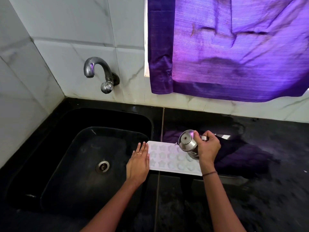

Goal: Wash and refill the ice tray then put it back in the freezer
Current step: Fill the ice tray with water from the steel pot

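Head view: the ice tray (168, 158) lies on the worktop (267, 190) at 3 o'clock of the sink (66, 131), the left hand (139, 162) flat on its end. The right hand (208, 148) grips a tilted steel pot (188, 143); pour slowly.

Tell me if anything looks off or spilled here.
The white ice tray seems to overhang the sink rim, left hand flat on its end. The purple curtain has dark, damp-looking patches. The right hand tilts a steel pot over the tray; no spill shows.

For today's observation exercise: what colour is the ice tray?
White, with star-shaped hollows; the ice tray shows best in the head view.
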### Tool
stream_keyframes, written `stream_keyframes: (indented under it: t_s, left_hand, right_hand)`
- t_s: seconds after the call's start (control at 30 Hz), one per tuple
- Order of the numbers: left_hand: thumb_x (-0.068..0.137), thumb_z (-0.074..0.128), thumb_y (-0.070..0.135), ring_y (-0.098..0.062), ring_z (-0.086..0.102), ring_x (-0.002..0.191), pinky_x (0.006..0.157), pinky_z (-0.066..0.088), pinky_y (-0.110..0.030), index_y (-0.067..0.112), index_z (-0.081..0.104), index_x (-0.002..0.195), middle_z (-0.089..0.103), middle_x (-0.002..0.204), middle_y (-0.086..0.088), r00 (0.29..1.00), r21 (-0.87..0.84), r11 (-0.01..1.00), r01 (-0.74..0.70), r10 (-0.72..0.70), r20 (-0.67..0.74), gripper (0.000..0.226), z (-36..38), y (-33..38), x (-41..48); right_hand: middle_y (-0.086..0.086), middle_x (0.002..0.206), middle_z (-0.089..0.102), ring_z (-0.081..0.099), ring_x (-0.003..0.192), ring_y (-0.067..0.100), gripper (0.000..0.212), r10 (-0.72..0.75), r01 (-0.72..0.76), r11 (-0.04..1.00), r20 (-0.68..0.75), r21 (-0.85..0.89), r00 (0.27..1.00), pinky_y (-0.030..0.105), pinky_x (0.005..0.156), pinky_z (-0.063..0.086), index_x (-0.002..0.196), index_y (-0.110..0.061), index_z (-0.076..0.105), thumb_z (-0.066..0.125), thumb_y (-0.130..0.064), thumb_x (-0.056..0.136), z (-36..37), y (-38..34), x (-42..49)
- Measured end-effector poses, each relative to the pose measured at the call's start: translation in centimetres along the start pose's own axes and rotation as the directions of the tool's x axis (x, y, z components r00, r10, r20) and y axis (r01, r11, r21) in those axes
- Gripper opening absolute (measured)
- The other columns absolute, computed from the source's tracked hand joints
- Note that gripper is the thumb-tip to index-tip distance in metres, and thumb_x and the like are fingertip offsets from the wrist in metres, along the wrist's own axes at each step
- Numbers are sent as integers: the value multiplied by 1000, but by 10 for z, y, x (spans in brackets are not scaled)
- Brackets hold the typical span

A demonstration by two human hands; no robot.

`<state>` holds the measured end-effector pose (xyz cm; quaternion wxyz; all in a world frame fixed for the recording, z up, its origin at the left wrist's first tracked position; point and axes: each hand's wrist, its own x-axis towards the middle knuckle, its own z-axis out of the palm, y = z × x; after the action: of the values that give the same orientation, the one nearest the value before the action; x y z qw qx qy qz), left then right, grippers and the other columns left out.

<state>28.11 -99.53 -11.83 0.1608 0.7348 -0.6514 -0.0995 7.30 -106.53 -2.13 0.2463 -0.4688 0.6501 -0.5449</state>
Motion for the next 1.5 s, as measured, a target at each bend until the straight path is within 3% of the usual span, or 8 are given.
stream_keyframes:
  t_s: [0.2,0.37,0.53,0.87,1.03,1.33,1.5]
  left_hand:
    - [86,-10,42,-1,-5,140,113,2,-21,18,16,150,15,157,7,1000,6,1000,1,-1,-7,73,0,0,0]
    - [84,-11,41,-4,-3,142,114,1,-23,17,16,150,15,157,6,1000,17,1000,6,-6,-4,75,0,1,0]
    - [85,-10,40,-2,-8,139,114,-1,-23,17,16,150,15,157,6,1000,24,1000,11,-11,-9,74,2,1,1]
    - [84,-10,39,-9,3,146,115,0,-24,16,17,150,16,157,5,1000,29,1000,9,-9,-7,74,3,1,0]
    - [87,-6,38,-10,7,146,116,7,-27,15,21,149,20,156,3,1000,36,999,2,-1,-20,72,4,1,1]
    - [87,-5,38,-10,8,145,116,8,-27,14,21,149,21,156,3,1000,35,999,4,-4,-17,71,5,0,2]
    - [86,-7,38,-8,5,145,117,7,-27,15,20,149,19,157,4,1000,31,1000,4,-4,-15,72,6,-1,1]
  right_hand:
    - [0,54,39,33,52,9,42,59,-58,997,-17,43,998,8,46,35,56,-10,39,73,-15,79,-2,0,1]
    - [-2,55,34,29,55,10,47,196,-187,962,-26,198,980,21,55,34,55,-16,33,74,-13,78,-4,3,5]
    - [-1,55,35,31,54,9,46,233,-215,942,-38,258,972,15,51,35,56,-16,34,73,-11,79,-8,5,7]
    - [4,57,40,35,57,12,39,67,-63,996,-63,61,996,21,53,36,59,-7,41,74,-15,79,-20,9,14]
    - [1,54,40,34,54,11,40,23,-21,999,-63,34,998,11,47,34,57,-8,40,73,-13,79,-22,11,14]
    - [2,54,40,32,53,11,40,-7,6,1000,-55,-10,998,20,49,33,58,-6,41,74,-16,78,-22,13,13]
    - [2,54,40,32,52,10,39,-15,15,1000,-60,-11,998,12,45,32,58,-4,42,74,-15,78,-22,14,11]
